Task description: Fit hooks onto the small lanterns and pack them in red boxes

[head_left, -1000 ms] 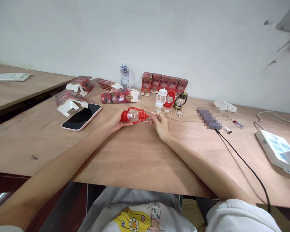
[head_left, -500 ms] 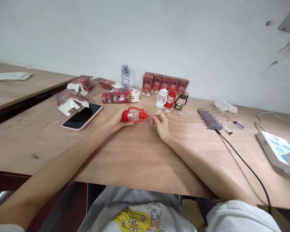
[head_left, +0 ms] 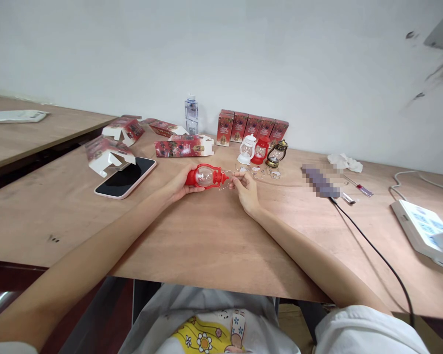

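My left hand (head_left: 182, 185) is closed around the base of a small red lantern (head_left: 205, 176), which lies on its side with its top pointing right. A thin wire handle (head_left: 225, 187) is pinched in the fingers of my right hand (head_left: 244, 189), its ends spread around the lantern's top. Whether the wire touches the lantern, I cannot tell. Behind my right hand stand a white lantern (head_left: 246, 149), another red lantern (head_left: 260, 150) and a bronze-coloured lantern (head_left: 276, 154). Several loose wire handles (head_left: 274, 173) lie in front of them.
Red printed boxes (head_left: 239, 127) stand in a row by the wall, near a water bottle (head_left: 191, 115). Opened boxes (head_left: 184, 147) and a phone (head_left: 125, 178) lie left. On the right are a screwdriver (head_left: 363, 190), crumpled tissue (head_left: 345, 162), a black cable (head_left: 369, 246) and a power strip (head_left: 424, 231).
The wire in my right hand now shows with its ends spread to either side of the lantern's top. Both hands and the lantern have barely moved.
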{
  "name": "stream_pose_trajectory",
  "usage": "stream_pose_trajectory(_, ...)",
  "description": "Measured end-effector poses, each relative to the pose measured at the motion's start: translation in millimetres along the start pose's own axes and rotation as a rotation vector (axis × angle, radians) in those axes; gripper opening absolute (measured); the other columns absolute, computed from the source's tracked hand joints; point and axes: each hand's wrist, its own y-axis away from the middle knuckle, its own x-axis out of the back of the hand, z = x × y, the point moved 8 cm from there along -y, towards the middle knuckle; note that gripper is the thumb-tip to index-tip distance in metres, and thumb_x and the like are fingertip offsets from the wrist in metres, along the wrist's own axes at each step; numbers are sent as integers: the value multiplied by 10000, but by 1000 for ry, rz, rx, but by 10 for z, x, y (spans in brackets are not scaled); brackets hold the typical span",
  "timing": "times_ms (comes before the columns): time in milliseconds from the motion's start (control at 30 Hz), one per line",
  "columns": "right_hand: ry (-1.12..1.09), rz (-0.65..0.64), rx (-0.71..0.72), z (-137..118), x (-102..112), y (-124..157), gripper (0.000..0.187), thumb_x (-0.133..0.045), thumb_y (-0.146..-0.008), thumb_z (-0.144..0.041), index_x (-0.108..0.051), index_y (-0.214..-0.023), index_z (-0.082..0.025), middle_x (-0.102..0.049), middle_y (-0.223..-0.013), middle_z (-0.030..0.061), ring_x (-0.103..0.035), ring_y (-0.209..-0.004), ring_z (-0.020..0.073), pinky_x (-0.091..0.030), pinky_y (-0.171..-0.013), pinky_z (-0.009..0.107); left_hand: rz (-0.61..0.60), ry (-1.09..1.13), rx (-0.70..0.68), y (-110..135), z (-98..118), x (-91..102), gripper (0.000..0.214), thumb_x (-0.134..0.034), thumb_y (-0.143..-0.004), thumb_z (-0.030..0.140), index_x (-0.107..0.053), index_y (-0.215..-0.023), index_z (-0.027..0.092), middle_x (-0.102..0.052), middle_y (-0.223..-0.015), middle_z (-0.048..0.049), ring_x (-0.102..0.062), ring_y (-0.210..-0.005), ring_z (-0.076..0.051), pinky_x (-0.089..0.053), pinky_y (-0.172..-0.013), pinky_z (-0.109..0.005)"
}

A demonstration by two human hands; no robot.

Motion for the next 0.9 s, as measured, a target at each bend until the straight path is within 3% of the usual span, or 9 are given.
stream_pose_trajectory(900, 40, 36, -27, 54, 40, -15, 161, -588, -721, -316, -543, -824, -201, -596, -724, -24, -582, -596, 106, -509, -630, 270, -43, -24, 4, -24, -19, -8, 195, -499, -838, 292, -631, -875, 153, -671, -777, -46, -646, -599, -144, -583, -485, -240)
